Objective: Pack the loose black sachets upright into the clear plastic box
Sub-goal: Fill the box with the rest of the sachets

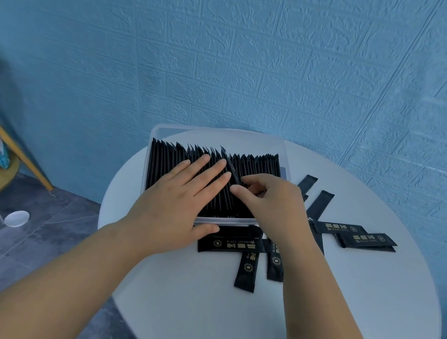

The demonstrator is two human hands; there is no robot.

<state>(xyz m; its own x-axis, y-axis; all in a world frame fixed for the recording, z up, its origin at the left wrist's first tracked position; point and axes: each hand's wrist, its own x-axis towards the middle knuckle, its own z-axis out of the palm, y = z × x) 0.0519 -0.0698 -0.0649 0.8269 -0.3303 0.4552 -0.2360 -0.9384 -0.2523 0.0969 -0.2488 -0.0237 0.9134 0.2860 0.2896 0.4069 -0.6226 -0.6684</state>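
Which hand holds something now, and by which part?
The right hand pinches one tilted sachet at its near end. The left hand holds nothing; it rests flat on the packed sachets.

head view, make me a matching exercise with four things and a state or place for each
1 left hand
2 right hand
3 clear plastic box
4 loose sachets

a lying flat on the white table
b pinching a tilted sachet
c holds a row of upright sachets
d fingers straight, resting on that row

Pairs: 1-d, 2-b, 3-c, 4-a
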